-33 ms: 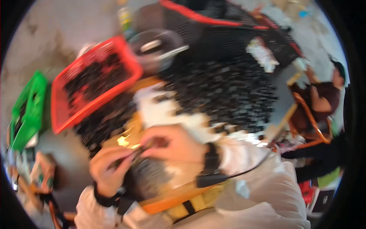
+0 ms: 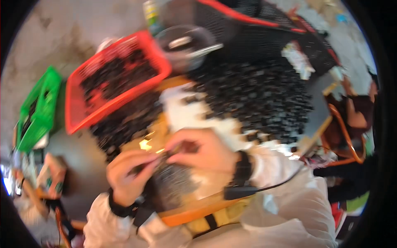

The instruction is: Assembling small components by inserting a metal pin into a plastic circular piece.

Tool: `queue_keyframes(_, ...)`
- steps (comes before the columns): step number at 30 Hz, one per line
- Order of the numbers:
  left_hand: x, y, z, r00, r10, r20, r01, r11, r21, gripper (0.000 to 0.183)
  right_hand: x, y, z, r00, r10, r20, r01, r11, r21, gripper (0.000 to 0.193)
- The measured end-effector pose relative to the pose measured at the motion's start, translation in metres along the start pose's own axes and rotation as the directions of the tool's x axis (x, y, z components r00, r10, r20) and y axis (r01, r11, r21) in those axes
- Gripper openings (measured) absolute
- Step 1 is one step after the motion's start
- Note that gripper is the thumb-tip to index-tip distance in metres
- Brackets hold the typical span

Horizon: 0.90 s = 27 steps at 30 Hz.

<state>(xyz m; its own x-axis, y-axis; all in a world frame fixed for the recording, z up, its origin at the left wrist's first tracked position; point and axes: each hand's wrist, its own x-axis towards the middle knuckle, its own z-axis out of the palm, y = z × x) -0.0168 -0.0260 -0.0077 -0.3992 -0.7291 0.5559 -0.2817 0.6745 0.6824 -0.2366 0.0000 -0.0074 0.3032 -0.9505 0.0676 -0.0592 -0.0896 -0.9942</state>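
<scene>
My left hand [image 2: 131,177] and my right hand [image 2: 211,153] meet low in the middle of the view, fingertips pinched almost together. Between them is a small dark piece [image 2: 164,156], blurred and partly covered by the fingers, so its kind cannot be made out. Another dark bit [image 2: 137,169] shows inside my left hand, and a dark brownish bit [image 2: 189,146] shows under the curled fingers of my right hand. Beneath the hands lies a heap of small greyish pieces [image 2: 173,184]. Black bands circle both wrists.
A large pile of small black pieces [image 2: 256,99] covers the table's far right. At far left stand a red basket [image 2: 118,111] of dark pieces and a green basket [image 2: 51,95]. A clear tub [image 2: 186,37] and a black crate [image 2: 248,37] stand behind. Another person [image 2: 355,111] sits at right.
The whole view has shifted, so everything appears a little farther right and slightly higher. My hands keep the same pinched pose over the table.
</scene>
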Motion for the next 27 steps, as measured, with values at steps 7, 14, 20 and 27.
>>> queue_keyframes(7,-0.004,0.001,-0.008,1.0,-0.013,-0.005,0.013,0.999,-0.05,0.024,0.007,0.0,0.007,0.999,-0.049,0.005,0.05,0.998,-0.033,0.024)
queue_keyframes(14,-0.008,0.001,-0.008,0.998,-0.07,0.004,0.07,0.995,-0.076,0.032,0.005,0.001,0.011,1.0,-0.028,-0.009,0.028,0.996,-0.081,0.024)
queue_keyframes(20,-0.009,0.0,-0.007,1.0,-0.003,0.013,0.002,0.998,0.059,0.041,0.005,-0.002,0.011,0.976,-0.217,-0.032,0.195,0.925,-0.325,0.023)
queue_keyframes(27,-0.01,0.003,-0.006,0.998,-0.063,-0.009,0.063,0.998,0.003,0.045,0.004,-0.001,0.01,0.987,-0.152,-0.055,0.129,0.946,-0.298,0.024)
